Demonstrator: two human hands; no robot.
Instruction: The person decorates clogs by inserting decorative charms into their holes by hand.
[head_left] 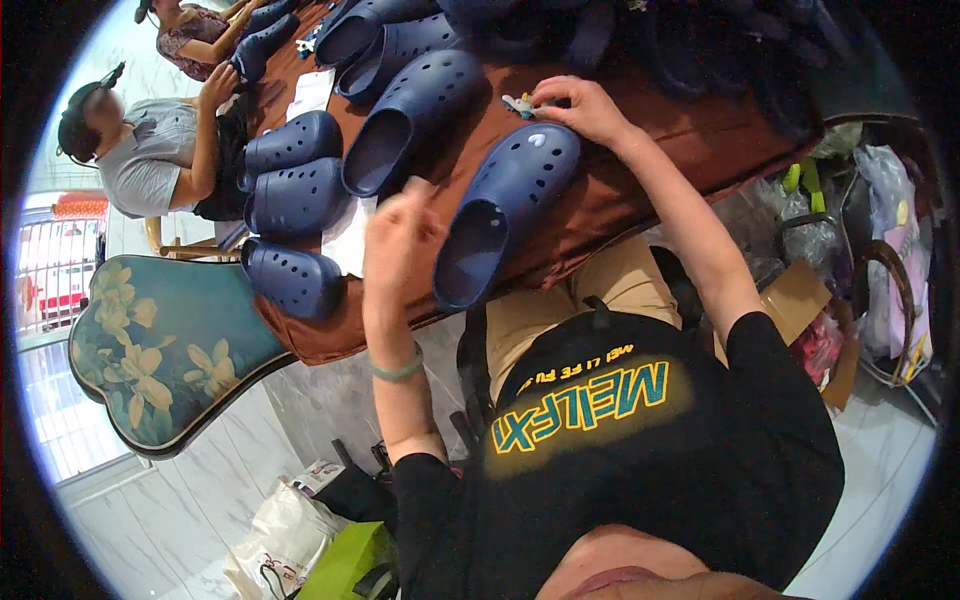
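A navy blue clog (515, 185) with round holes lies in front of me on the brown cloth, its toe pointing away. A small white heart-shaped charm (537, 140) sits on its toe. Just beyond that toe, my right hand (590, 112) pinches with thumb and forefinger at a few small white, blue and yellow shoe charms (519, 104); which piece it grips is hard to make out. My left hand (400, 235) hovers left of the clog's heel, smeared by motion, so its fingers are unclear. Another navy clog (415, 120) lies beyond it.
More navy clogs (293, 195) line the left of the cloth-covered table (640, 195), beside white paper (347, 235). A floral-backed chair (160, 350) stands left. Two people sit along the far left. Bags (285, 530) stand on the floor; a cardboard box (795, 300) is at right.
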